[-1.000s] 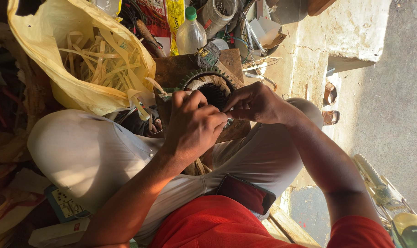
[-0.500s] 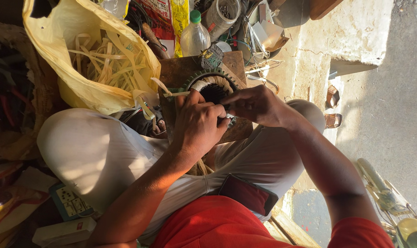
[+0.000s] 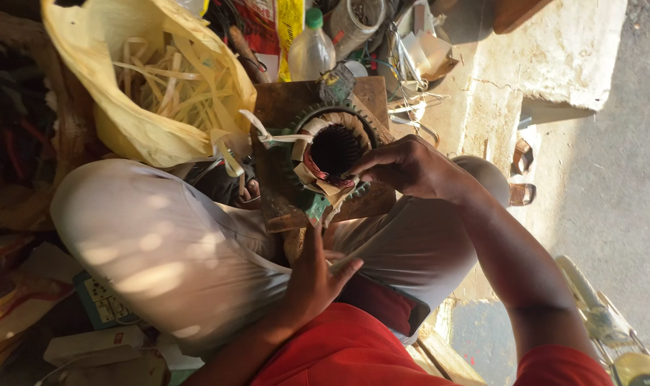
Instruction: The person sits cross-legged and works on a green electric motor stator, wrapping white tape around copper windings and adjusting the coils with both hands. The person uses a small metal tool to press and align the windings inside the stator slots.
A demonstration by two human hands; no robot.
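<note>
I see right hand (image 3: 411,168) pinching insulation paper (image 3: 323,187) at the motor stator (image 3: 332,154), winding unfinished; left hand (image 3: 312,275) open, empty.

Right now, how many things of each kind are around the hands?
Hands: 2, left hand, right hand
Motor stator: 1
Wooden board: 1
Plastic bottle: 1
Yellow bag of strips: 1
Sandals: 2
Total: 8

One head-worn camera looks steeply down, close, its picture turned sideways.
</note>
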